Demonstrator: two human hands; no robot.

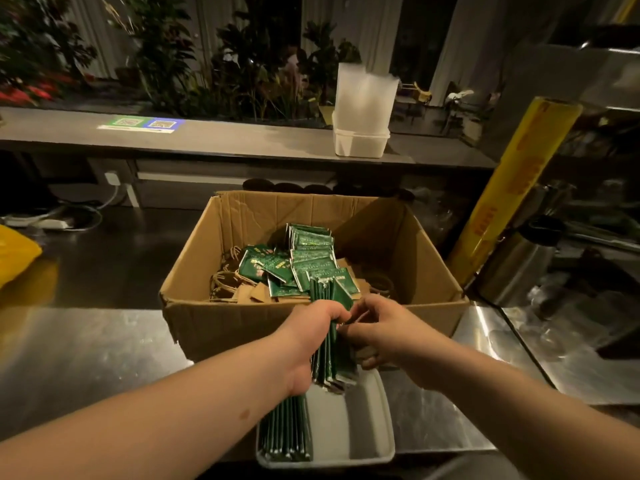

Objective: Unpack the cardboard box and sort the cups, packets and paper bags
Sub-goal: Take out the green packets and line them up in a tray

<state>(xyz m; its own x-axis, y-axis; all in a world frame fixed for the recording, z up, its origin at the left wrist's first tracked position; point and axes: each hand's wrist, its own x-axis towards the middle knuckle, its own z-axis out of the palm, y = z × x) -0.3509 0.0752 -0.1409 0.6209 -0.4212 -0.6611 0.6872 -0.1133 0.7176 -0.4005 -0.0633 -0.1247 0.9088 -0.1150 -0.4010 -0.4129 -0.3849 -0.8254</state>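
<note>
Nearest us, the grey tray sits at the counter edge. A row of filed packets stands on edge along its left wall, and the right part is bare.

Above the tray, our left hand is clenched round a bundle of green packets held upright. Our right hand has its fingers curled against the bundle's right face, pinching the upper edges, apparently to square them.

Step in hand, as we judge it: seat this bundle in the tray beside the filed row.
- Tap the lower edges level before letting go.
- Lower it flush against the filed row so neither leans.
- Ease off the left hand last, with the right steadying the free face. The foil looks slippery and could fan out.

Beyond the hands is the cardboard box, open. Loose packets are heaped in the middle of it, over brown paper bags with cord handles. We can make out no cups.

Further back, a yellow roll leans at the right. A white container stack stands on the far ledge.
</note>
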